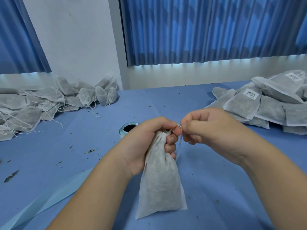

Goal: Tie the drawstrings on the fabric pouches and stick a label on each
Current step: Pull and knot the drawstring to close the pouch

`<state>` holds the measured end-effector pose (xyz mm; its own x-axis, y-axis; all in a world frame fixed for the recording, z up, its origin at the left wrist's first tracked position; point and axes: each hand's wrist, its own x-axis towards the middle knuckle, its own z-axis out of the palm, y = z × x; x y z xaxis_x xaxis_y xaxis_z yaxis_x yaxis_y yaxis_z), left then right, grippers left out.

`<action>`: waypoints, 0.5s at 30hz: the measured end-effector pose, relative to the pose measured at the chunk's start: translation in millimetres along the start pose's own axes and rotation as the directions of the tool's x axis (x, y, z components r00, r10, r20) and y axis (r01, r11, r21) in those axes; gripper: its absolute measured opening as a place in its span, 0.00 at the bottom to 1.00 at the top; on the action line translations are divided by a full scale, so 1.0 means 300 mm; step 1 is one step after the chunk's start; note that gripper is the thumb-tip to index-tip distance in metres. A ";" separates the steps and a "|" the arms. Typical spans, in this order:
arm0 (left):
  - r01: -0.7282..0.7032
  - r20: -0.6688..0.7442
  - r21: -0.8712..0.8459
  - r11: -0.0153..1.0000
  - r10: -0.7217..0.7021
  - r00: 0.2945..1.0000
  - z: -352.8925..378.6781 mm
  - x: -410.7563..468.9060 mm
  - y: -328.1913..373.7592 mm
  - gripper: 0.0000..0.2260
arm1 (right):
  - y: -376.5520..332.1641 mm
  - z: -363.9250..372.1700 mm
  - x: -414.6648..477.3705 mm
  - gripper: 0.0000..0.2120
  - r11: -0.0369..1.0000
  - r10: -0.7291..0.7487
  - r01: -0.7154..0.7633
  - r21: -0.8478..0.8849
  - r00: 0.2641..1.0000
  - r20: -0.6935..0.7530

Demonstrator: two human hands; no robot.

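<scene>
Two hands meet above the blue table (224, 171). The left hand (149, 138) curls its fingers round the gathered neck of a fabric pouch (160, 185), held upright at near centre. The right hand (207, 128) pinches the drawstring (179, 143) just beside the left forefinger. Behind them lies a label roll (128, 128). Farther back are unlabelled pouches (41, 103) at left and labelled pouches (265, 105) at right.
</scene>
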<state>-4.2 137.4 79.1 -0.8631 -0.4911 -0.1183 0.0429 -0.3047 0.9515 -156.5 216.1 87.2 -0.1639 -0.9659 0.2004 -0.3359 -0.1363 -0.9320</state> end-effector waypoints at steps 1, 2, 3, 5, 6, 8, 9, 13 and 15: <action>0.004 0.000 0.011 1.000 -0.004 1.000 -0.002 -0.001 0.002 0.07 | -0.001 -0.002 -0.001 0.05 1.000 -0.001 0.001 0.023 1.000 0.011; 0.010 -0.002 0.021 1.000 -0.010 1.000 -0.003 -0.003 0.003 0.06 | -0.003 -0.005 -0.002 0.05 0.999 -0.001 0.000 0.039 1.000 0.021; 0.014 -0.006 0.031 0.999 -0.014 1.000 -0.004 -0.004 0.004 0.06 | -0.004 -0.008 -0.004 0.05 0.999 -0.002 0.001 0.050 0.999 0.032; 0.010 -0.022 0.051 0.999 -0.009 1.000 -0.005 -0.005 0.005 0.06 | -0.006 -0.014 -0.006 0.05 0.999 -0.004 0.001 0.051 0.999 0.054; 0.001 -0.032 0.062 0.998 0.001 0.999 -0.004 -0.005 0.005 0.06 | -0.006 -0.017 -0.008 0.06 0.999 -0.003 0.000 0.040 0.998 0.063; -0.032 -0.062 0.087 0.996 0.037 0.997 0.000 -0.003 0.003 0.04 | -0.006 -0.020 -0.010 0.06 1.000 0.003 -0.003 0.004 0.997 0.074; -0.049 -0.082 0.101 0.994 0.058 0.995 0.001 -0.001 0.001 0.04 | -0.007 -0.020 -0.011 0.06 1.000 0.007 -0.006 -0.015 0.997 0.073; -0.085 -0.146 0.145 0.986 0.106 0.984 -0.003 0.004 -0.002 0.06 | -0.005 -0.025 -0.011 0.05 0.995 0.023 -0.020 -0.098 0.999 0.025; -0.092 -0.164 0.166 0.982 0.119 0.979 -0.006 0.004 -0.002 0.07 | -0.001 -0.027 -0.010 0.05 0.993 0.001 -0.003 -0.118 1.000 -0.025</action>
<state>-4.4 135.6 77.8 -0.7572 -0.6513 -0.0492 0.0379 -0.1190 0.9922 -163.5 220.7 89.2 -0.1870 -0.9602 0.2073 -0.4424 -0.1061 -0.8905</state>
